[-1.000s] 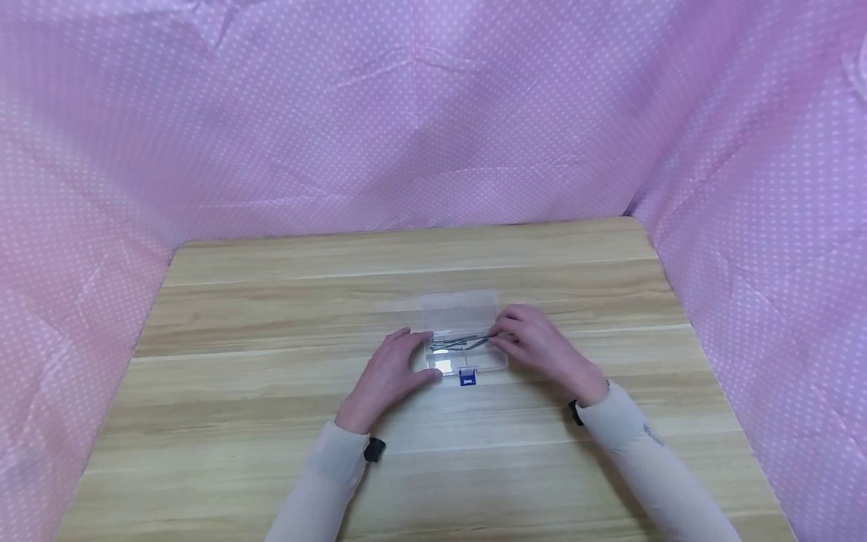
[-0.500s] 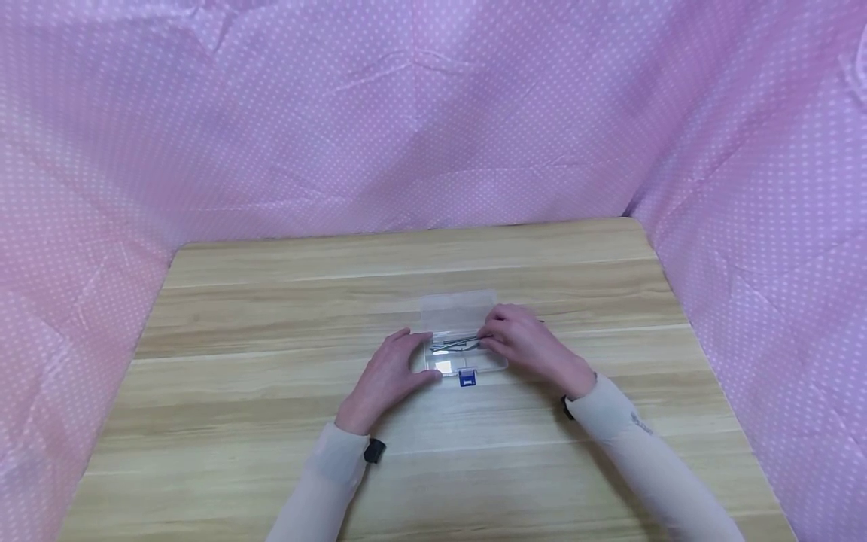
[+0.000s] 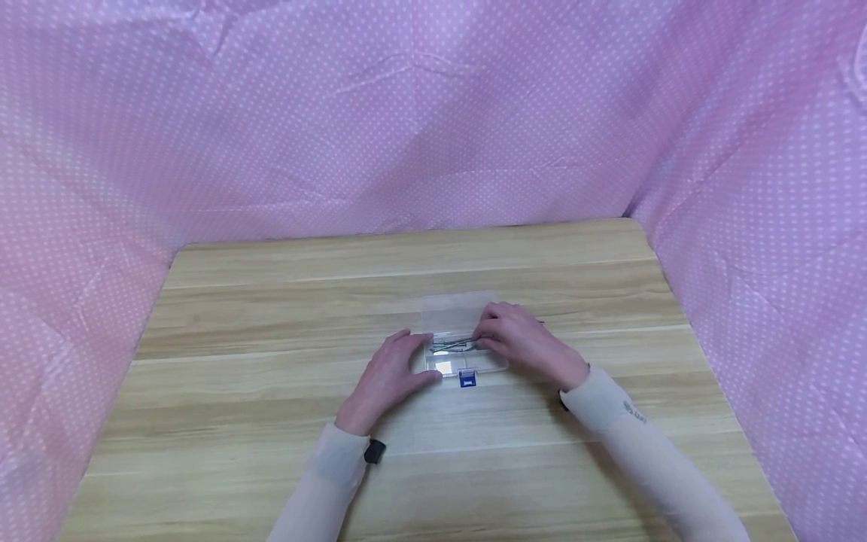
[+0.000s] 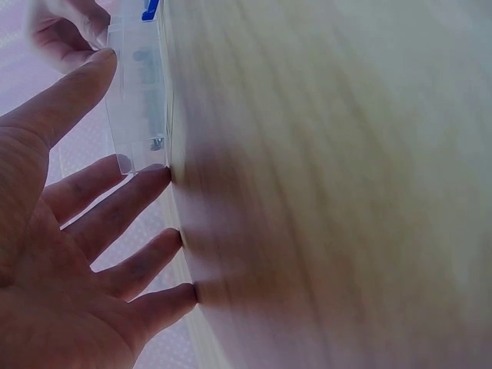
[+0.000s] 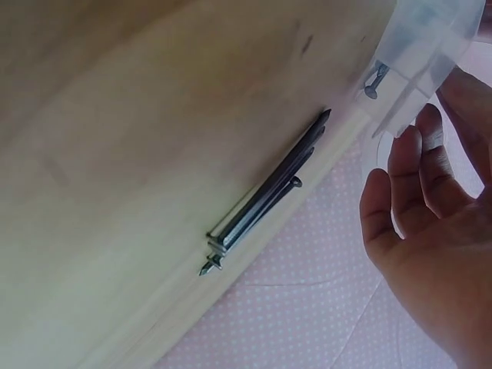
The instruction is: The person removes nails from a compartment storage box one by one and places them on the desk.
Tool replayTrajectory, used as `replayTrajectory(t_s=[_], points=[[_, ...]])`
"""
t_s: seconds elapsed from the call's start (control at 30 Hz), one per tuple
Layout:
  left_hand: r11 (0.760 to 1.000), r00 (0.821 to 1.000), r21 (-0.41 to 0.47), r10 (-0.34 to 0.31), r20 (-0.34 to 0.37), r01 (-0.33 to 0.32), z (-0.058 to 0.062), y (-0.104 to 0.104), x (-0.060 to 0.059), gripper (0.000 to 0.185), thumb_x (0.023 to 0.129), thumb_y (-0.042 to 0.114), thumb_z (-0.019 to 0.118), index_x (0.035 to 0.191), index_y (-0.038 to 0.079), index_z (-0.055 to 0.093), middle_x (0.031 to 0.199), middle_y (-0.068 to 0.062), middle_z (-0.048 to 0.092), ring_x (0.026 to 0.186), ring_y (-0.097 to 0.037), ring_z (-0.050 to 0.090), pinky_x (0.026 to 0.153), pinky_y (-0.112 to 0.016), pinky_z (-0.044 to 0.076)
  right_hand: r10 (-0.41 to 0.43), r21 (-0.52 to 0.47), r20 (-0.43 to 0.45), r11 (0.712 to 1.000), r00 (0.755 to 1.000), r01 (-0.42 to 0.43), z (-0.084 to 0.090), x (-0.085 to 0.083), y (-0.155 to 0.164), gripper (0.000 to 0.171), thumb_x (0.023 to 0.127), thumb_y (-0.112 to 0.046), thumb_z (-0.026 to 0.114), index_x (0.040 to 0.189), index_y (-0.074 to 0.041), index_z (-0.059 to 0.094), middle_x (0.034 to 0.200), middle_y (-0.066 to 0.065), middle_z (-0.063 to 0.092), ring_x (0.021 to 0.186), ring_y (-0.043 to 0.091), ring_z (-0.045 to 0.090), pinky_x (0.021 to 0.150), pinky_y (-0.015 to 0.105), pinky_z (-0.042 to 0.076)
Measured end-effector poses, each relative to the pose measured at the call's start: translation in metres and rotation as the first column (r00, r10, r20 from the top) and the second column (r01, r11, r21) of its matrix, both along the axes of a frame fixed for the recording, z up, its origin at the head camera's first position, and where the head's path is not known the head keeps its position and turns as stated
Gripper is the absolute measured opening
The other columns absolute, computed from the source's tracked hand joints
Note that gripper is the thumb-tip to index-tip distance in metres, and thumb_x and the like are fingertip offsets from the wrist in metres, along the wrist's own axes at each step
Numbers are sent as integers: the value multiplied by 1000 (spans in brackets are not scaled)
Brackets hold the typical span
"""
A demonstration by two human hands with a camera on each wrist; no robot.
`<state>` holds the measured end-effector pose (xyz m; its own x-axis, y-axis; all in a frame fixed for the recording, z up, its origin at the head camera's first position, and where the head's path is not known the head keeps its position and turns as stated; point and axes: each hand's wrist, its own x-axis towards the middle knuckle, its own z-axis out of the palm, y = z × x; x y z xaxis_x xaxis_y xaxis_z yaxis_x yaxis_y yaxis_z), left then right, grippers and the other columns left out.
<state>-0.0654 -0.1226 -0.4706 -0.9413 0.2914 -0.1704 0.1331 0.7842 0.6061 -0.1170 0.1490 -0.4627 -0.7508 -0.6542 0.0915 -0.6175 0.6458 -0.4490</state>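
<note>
the table (image 3: 271, 391) lies under both hands, with pink dotted cloth (image 3: 433, 113) hung behind and to either side of them. between the hands sits a small clear box (image 3: 463, 342), its lid open and leaning away from the person, a blue clasp (image 3: 467, 379) on the near edge.

the left hand (image 3: 387, 376) lies spread on the wood, fingers straight, thumb and first finger touching the box's left end. the right hand (image 3: 520, 340) is over the box's right end with its fingers bent down into it; whether they pinch anything cannot be told from the head view.

inside the box, just under the right fingertips, lies a bunch of nails (image 3: 452, 345). a second bunch of nails (image 5: 265, 194) lies on the table beside the right hand.

the box looks light: a push from the right fingers could slide or tip it and spill nails if the left hand eases off. the points could also prick a fingertip.
</note>
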Motion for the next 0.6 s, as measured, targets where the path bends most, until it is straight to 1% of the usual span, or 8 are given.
replayTrajectory(t_s=[0.17,0.43,0.6], points=[[1000,1000,4,-3,-2,3,0,0,0,70,86,42,84,146,13,59,146,-7,60,149,-34,38,122,-53,32,25,6,21,1000,999,-25,0,-4,0,11,92,-18,79,103,-19,81,101,-7,62,95,13,57,86,35,49],[1000,1000,6,-10,-13,11,1,-1,0,70,86,42,84,145,12,60,146,-7,61,148,-34,38,122,-53,32,76,17,45,997,996,-77,1,-9,0,12,90,-15,82,100,-20,82,101,-8,60,91,11,54,81,31,49],[1000,1000,6,-18,-26,18,1,-1,0,70,86,41,84,145,11,60,145,-7,62,148,-34,39,122,-53,32,106,24,29,994,994,-107,1,-12,-2,10,89,-13,82,97,-19,83,99,-6,60,89,12,54,79,31,49]])
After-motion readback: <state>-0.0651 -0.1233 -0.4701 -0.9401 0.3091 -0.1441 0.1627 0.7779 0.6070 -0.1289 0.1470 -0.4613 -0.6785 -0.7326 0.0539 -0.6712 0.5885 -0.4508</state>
